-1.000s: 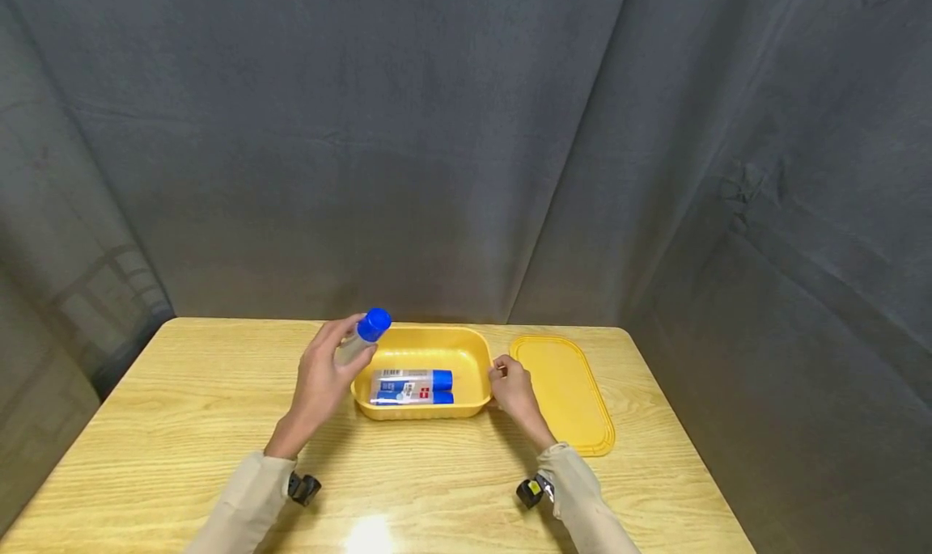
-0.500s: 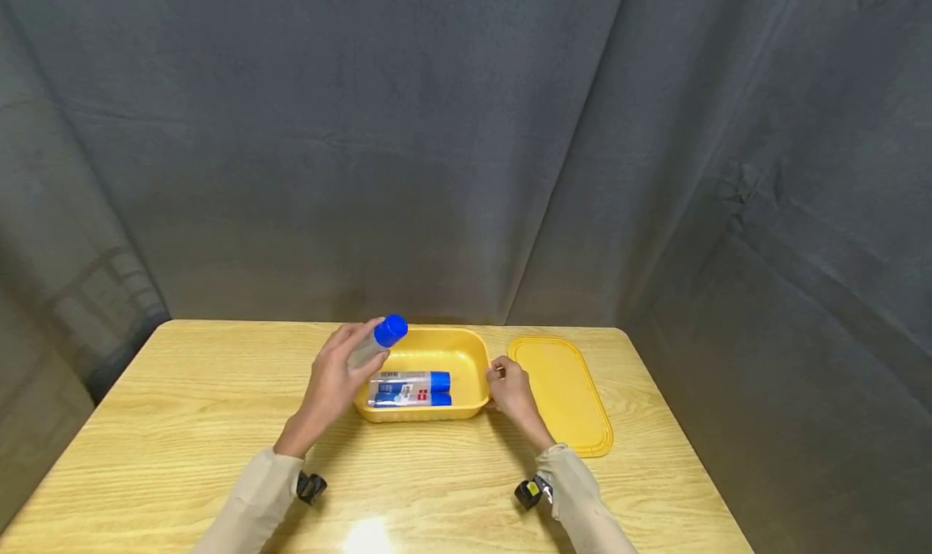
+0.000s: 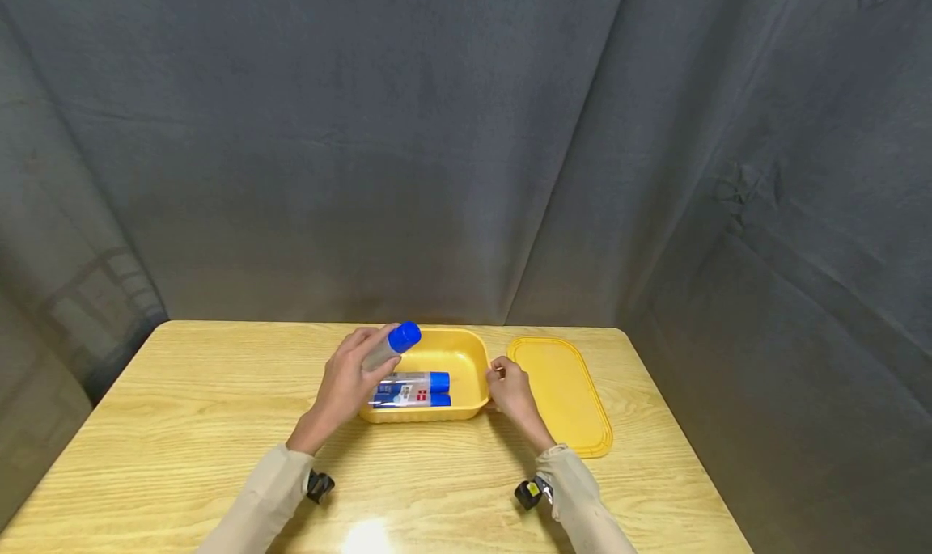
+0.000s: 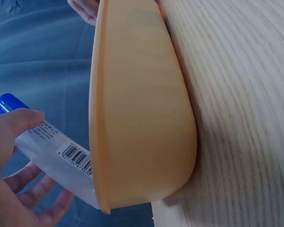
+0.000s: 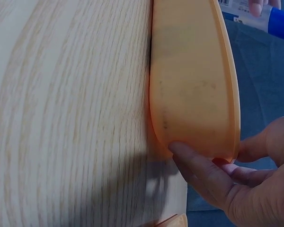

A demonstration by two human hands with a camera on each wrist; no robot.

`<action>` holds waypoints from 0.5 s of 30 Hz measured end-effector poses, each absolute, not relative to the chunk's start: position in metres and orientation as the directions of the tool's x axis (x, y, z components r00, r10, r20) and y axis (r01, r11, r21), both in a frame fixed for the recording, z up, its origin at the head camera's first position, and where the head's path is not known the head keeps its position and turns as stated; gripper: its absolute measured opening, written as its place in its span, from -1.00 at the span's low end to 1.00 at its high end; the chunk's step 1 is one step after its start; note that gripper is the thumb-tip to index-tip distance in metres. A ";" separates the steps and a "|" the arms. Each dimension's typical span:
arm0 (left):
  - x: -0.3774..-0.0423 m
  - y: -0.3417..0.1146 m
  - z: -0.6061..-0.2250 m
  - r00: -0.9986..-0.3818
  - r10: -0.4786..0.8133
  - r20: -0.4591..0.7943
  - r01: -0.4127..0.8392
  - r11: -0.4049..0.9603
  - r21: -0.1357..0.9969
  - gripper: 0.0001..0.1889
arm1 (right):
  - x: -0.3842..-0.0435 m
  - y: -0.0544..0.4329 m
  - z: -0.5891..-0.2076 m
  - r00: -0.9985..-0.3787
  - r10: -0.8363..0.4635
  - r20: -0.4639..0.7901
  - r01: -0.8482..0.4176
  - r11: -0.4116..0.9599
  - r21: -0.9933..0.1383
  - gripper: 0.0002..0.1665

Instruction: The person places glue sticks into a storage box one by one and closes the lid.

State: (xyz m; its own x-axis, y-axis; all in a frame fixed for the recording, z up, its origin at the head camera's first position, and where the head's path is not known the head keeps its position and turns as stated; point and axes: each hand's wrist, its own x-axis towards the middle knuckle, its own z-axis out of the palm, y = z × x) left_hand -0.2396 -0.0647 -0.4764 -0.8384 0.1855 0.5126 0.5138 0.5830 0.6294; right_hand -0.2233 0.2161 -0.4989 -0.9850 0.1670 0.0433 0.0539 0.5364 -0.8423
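Note:
My left hand (image 3: 349, 378) grips a clear, blue-capped glue bottle (image 4: 61, 158) between thumb and fingers. The bottle is tilted over the left end of a yellow plastic box (image 3: 466, 348), cap up and toward the right. In the left wrist view its lower end passes behind the box's rim, and a barcode label shows on its side. Two similar glue bottles (image 3: 411, 392) lie side by side along the box's near wall, caps to the right. At the box's right end my right hand (image 5: 246, 175) pinches the rim, thumb on the inner side and fingers against the outer wall.
A flat yellow lid (image 3: 564, 392) lies on the wooden table (image 3: 204, 400), just right of the box and partly behind the right hand. Grey curtains (image 3: 379, 150) hang behind the table's back edge and along both sides.
My left hand has moved to the right with the glue bottle, bringing it farther over the box and slightly lower. The right hand stays at the box's right end.

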 end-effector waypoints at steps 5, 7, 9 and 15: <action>-0.240 -0.062 -0.478 -0.853 0.210 0.478 0.500 0.595 0.629 -0.42 | -0.223 0.217 -0.498 -0.985 0.168 0.044 0.055 0.542 -0.839 -0.87; -0.241 -0.061 -0.478 -0.855 0.221 0.469 0.497 0.604 0.623 -0.42 | -0.222 0.217 -0.497 -0.985 0.166 0.041 0.055 0.534 -0.844 -0.87; -0.242 -0.059 -0.479 -0.855 0.230 0.466 0.499 0.613 0.613 -0.43 | -0.222 0.217 -0.496 -0.986 0.162 0.038 0.054 0.526 -0.849 -0.87; -0.245 -0.056 -0.482 -0.841 0.252 0.479 0.517 0.636 0.573 -0.44 | -0.222 0.216 -0.497 -0.986 0.163 0.021 0.067 0.519 -0.852 -0.87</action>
State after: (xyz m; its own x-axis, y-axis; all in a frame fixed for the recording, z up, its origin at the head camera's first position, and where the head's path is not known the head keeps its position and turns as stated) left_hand -0.2446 -0.0558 -0.4824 -0.8408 0.2515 0.4793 0.5169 0.6359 0.5731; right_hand -0.2219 0.2161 -0.4973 -0.9865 0.1626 0.0211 0.0674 0.5192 -0.8520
